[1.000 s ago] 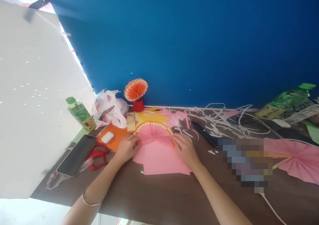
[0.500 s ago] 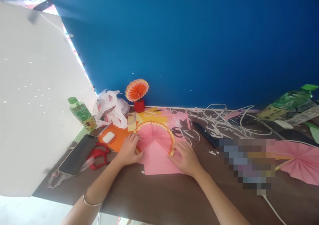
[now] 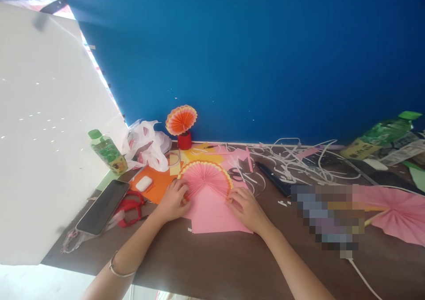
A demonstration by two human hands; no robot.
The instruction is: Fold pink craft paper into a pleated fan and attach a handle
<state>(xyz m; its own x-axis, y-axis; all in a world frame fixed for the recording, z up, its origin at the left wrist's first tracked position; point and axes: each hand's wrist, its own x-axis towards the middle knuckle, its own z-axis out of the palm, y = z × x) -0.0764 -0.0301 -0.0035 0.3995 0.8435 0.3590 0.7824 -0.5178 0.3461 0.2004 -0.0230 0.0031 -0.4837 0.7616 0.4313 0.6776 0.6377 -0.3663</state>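
Note:
A pleated pink paper fan [image 3: 206,178] with a yellow-orange rim lies spread on pink paper sheets [image 3: 212,213] on the brown table [image 3: 232,260]. My left hand [image 3: 173,200] pinches the fan's left lower end. At the fan's right lower end, my right hand [image 3: 245,209] grips the other edge. Both ends are drawn down so the fan forms more than a half circle.
Left of my hands lie an orange sheet with a white earbud case [image 3: 143,183], red scissors [image 3: 130,208] and a phone [image 3: 102,206]. A green bottle [image 3: 108,152], a plastic bag [image 3: 146,146] and a small orange fan in a red pot [image 3: 181,125] stand behind. White paper strips [image 3: 299,160] and another pink fan [image 3: 398,211] lie right.
The fan has been opened wider: both hands drew its ends downward and inward from a flat half circle, then eased slightly back up.

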